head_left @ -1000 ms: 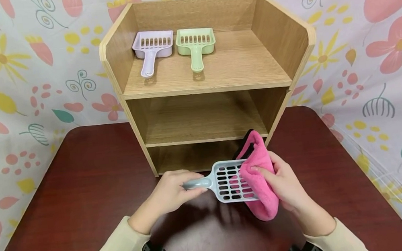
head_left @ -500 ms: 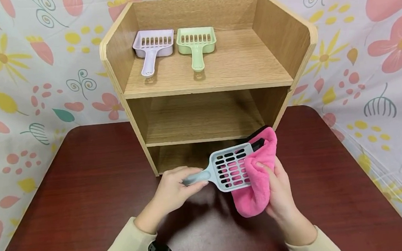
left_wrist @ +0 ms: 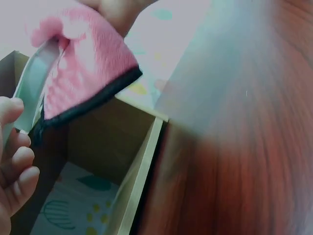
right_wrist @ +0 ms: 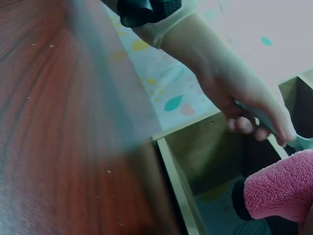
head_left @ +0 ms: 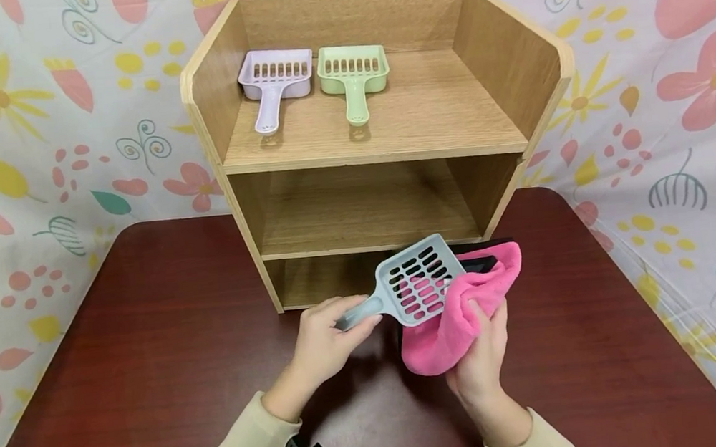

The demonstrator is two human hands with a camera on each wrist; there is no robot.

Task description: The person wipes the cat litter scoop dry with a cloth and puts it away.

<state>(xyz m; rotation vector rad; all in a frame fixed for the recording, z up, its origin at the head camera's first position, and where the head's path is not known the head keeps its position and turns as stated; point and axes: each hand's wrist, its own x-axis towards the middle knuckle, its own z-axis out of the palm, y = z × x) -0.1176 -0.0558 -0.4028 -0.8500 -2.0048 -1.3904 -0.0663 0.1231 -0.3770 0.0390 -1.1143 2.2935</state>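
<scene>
My left hand [head_left: 328, 343] grips the handle of a grey-blue slotted litter scoop [head_left: 390, 285], held up above the table in the head view. The scoop is tilted, its far end raised to the right. With my right hand [head_left: 484, 359] I pinch a bunched pink cloth [head_left: 446, 330] with black edging, folded against the scoop's right and lower side. Pink shows through the slots, so part of the cloth lies behind the scoop. In the left wrist view the cloth [left_wrist: 93, 63] wraps the scoop's end; in the right wrist view the cloth [right_wrist: 281, 188] hides most of the scoop.
A wooden shelf unit [head_left: 378, 158] stands at the back of the dark red table [head_left: 154, 387]. On its top board lie a lilac scoop [head_left: 276, 80] and a green scoop [head_left: 353, 76], side by side. Behind hangs a patterned curtain [head_left: 668, 150].
The scoop has tilted, its far end rising. My right hand has shifted left and turned with the cloth, which has slid toward the scoop's lower right edge. The left hand moved slightly right.
</scene>
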